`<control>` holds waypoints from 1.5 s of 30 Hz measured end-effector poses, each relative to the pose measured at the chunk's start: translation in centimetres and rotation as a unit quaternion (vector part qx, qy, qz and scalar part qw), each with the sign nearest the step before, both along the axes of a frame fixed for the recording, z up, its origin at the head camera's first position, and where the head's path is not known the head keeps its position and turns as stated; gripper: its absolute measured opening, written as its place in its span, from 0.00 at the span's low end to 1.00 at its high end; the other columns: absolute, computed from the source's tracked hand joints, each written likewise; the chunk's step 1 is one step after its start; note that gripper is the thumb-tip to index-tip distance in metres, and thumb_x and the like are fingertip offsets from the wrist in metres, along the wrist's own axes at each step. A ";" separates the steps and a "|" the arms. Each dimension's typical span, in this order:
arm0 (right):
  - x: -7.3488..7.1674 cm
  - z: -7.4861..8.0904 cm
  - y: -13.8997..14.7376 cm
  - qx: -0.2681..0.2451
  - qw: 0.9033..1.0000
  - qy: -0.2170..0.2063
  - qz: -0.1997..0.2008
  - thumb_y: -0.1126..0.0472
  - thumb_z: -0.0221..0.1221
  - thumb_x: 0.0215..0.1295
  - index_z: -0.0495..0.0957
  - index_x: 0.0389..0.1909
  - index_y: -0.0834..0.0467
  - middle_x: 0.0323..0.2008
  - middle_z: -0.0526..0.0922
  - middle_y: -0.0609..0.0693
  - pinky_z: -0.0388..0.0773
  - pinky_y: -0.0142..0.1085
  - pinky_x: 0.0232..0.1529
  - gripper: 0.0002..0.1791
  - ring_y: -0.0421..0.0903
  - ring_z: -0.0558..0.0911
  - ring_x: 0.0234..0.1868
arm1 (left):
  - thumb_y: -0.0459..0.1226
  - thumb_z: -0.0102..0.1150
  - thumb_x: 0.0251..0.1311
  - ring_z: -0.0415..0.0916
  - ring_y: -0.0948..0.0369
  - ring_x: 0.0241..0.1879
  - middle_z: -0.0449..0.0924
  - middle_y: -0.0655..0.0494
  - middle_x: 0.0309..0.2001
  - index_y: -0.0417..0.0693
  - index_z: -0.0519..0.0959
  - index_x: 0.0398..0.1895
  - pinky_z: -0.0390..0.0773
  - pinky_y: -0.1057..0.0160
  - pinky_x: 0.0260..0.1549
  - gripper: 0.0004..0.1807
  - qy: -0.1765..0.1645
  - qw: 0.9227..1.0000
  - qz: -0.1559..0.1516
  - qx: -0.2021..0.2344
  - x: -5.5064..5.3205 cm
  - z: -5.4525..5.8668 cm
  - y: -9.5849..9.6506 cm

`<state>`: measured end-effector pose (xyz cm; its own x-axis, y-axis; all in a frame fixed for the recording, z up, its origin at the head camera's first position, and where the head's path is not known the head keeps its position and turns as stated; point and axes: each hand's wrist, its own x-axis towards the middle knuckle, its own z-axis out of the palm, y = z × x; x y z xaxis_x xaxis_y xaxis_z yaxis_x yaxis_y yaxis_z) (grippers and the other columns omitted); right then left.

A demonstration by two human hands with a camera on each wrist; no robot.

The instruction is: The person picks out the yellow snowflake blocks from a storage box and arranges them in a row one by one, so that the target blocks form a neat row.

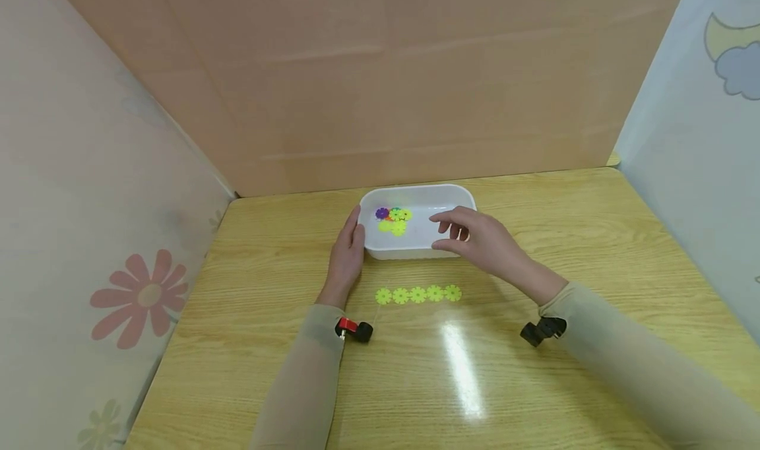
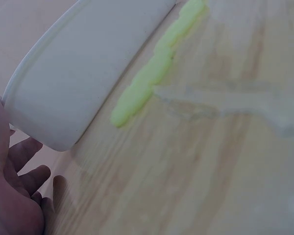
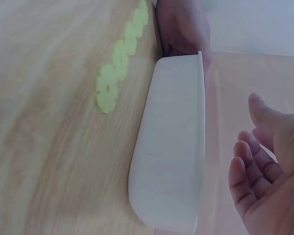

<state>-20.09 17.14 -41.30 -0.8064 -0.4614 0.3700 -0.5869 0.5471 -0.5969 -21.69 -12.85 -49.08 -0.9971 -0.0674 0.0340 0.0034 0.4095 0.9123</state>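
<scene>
A white plastic tray (image 1: 457,247) stands on the table near the back wall. Inside its left part lie several small flower-shaped discs (image 1: 398,228), yellow ones with a purple disc (image 1: 382,213) and bits of red and green. My left hand (image 1: 346,258) rests along the tray's left end, its fingers fairly straight against the outer wall. Over the right end hovers my right hand (image 1: 482,237), thumb and fingers apart with nothing between them. In front of the tray runs a straight row of linked yellow flower discs (image 1: 418,295).
The wood-grain table (image 1: 267,371) carries a bright light streak in front of the row. A brown panel (image 1: 380,94) rises behind the tray. Pale walls with printed flowers (image 1: 148,295) and a moon (image 1: 727,35) flank the table. Each wrist wears a small black camera (image 1: 362,332).
</scene>
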 end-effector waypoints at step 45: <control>-9.9 -2.0 -5.4 0.041 0.981 -0.175 -0.068 0.54 0.73 0.75 0.82 0.72 0.56 0.56 0.89 0.54 0.79 0.49 0.55 0.29 0.52 0.83 0.54 | 0.55 0.37 0.90 0.51 0.58 0.86 0.56 0.66 0.87 0.69 0.56 0.91 0.56 0.47 0.84 0.32 -0.005 1.000 0.004 -0.008 0.2 0.1 0.1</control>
<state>-30.03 11.74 -43.32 -0.9333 -0.3580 0.0260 -0.2727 0.6598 -0.7002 -21.49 -12.77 -48.95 -0.9968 -0.0752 0.0256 -0.0087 0.4236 0.9058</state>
